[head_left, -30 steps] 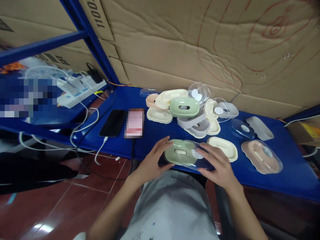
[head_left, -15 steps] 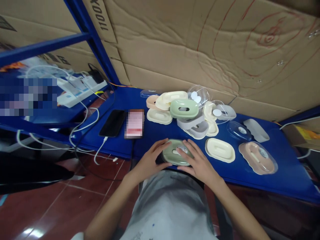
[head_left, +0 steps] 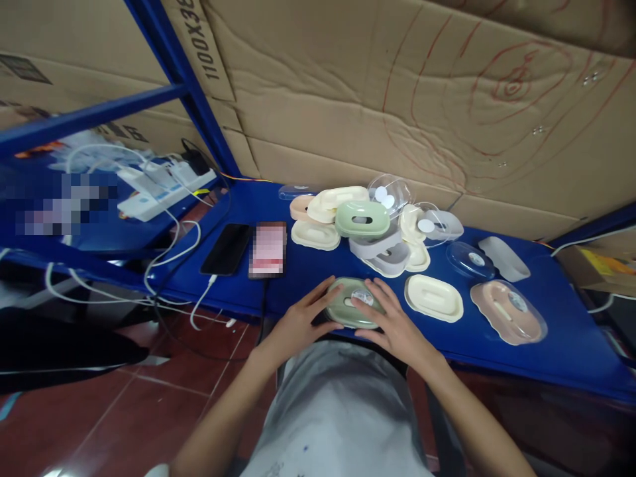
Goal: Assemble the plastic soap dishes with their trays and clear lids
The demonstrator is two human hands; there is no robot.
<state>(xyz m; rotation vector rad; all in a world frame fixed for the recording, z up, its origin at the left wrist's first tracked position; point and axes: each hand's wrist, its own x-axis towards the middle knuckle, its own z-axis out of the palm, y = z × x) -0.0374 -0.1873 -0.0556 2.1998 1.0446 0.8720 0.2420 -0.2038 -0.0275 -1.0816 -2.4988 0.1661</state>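
Observation:
A green soap box [head_left: 342,310] with a clear lid and a round sticker sits at the table's front edge, close to my body. My left hand [head_left: 305,317] grips its left side, thumb at the near edge and fingers over the far rim. On its right side my right hand [head_left: 390,315] is wrapped round it, with one finger lying across the lid. Just right of my right hand lies a cream dish-shaped part [head_left: 434,298]. Farther right is a pink soap box [head_left: 507,313] under a clear lid with a sticker.
Behind my hands lies a pile of cream, grey and peach parts with a green tray [head_left: 362,219] on top. Clear lids [head_left: 390,195] stand behind it. Two phones [head_left: 226,248] lie left, with cables. Cardboard [head_left: 318,86] walls the back; a power strip [head_left: 166,192] sits on the left shelf.
The view has shifted slightly. Both hands stay on the green soap box, which keeps nearly the same place at the table edge.

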